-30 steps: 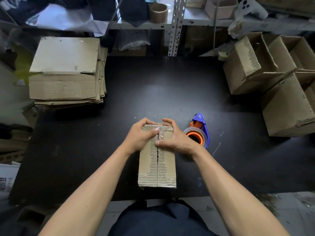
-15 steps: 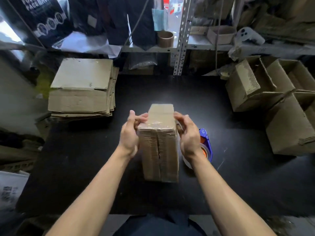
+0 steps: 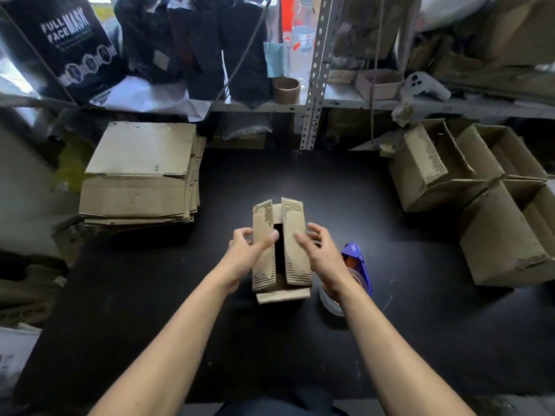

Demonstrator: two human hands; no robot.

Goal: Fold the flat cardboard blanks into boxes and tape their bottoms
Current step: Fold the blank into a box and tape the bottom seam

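Both forearms reach forward, left grip (image 3: 244, 253) curled, right grip (image 3: 319, 250) loosely spread.

Both hands (image 3: 282, 253) flank a box (image 3: 280, 250) with parted flaps.

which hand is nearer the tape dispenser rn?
Right. The right hand is at the box's right flap, just left of the tape dispenser, its wrist overlapping the roll in view. The left hand is on the box's far side.

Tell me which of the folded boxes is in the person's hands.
The small box at the table's centre, between the left hand and right hand, top flaps ajar. The other folded boxes sit untouched in a cluster at the right.
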